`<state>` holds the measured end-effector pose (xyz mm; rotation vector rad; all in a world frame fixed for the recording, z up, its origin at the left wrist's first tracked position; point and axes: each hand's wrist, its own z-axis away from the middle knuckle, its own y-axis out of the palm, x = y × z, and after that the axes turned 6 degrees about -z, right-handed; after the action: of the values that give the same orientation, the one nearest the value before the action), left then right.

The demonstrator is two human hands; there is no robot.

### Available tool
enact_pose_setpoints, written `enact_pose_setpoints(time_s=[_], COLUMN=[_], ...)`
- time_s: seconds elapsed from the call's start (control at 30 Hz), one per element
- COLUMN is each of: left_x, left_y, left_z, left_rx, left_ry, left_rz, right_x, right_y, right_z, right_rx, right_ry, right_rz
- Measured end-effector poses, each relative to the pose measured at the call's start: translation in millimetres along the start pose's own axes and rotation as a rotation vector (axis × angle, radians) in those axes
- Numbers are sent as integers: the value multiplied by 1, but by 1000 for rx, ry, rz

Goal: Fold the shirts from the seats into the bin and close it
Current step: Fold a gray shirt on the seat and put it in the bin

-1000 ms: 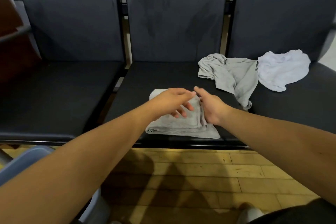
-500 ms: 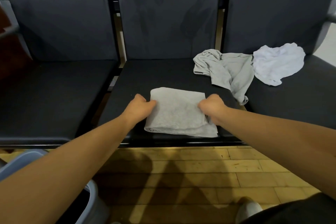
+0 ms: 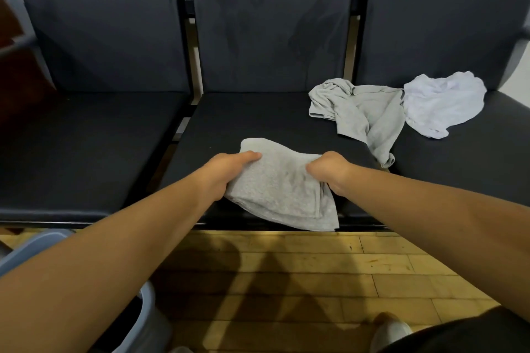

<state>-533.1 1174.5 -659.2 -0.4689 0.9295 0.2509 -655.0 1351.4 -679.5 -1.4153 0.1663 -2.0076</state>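
Bin: one blue-grey bin (image 3: 31, 249) stands on the floor below and to the left of the grip, under the left forearm; the arm hides most of it, so its contents cannot be told.
Left hand: the left hand (image 3: 222, 173) grips the left edge of the folded shirt, thumb lying on top and fingers tucked under the cloth.
Right hand: the right hand (image 3: 329, 173) is curled into a fist around the right edge of the same shirt.
Folded shirt: one grey folded shirt (image 3: 275, 192) stretches between the two hands over the middle seat (image 3: 243, 117); its near edge hangs past the seat's front edge.
Other shirts: two, both beyond and to the right of the grip: a crumpled grey shirt (image 3: 364, 112) across the gap between the middle and right seats, and a white shirt (image 3: 441, 103) touching it on the right seat (image 3: 473, 157).
Shirts in all: three.
Seats: three dark padded ones in a row; the left seat (image 3: 86, 146) is well apart from the grip.
Floor: wooden boards (image 3: 301, 266) lie below the hands.
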Motion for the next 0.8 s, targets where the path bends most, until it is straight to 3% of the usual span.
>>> enact_pose_setpoints(time_s=[0.13,0.3,0.6,0.8], left_x=[7,22,60,118], left_y=[-16,-45,-148,-238], left_z=[6,11,47,80], left_rx=[118,221,9,-276], left_ry=[47,145,149,88], left_rz=[197,458,566,633], right_x=[3,29,99,134], right_y=[5,18,101,216], right_z=[7,29,77,108], right_rx=[-17,-43,150,253], right_ry=[-51,-464,-715,-793], right_rz=[-124,-132,-157,-23])
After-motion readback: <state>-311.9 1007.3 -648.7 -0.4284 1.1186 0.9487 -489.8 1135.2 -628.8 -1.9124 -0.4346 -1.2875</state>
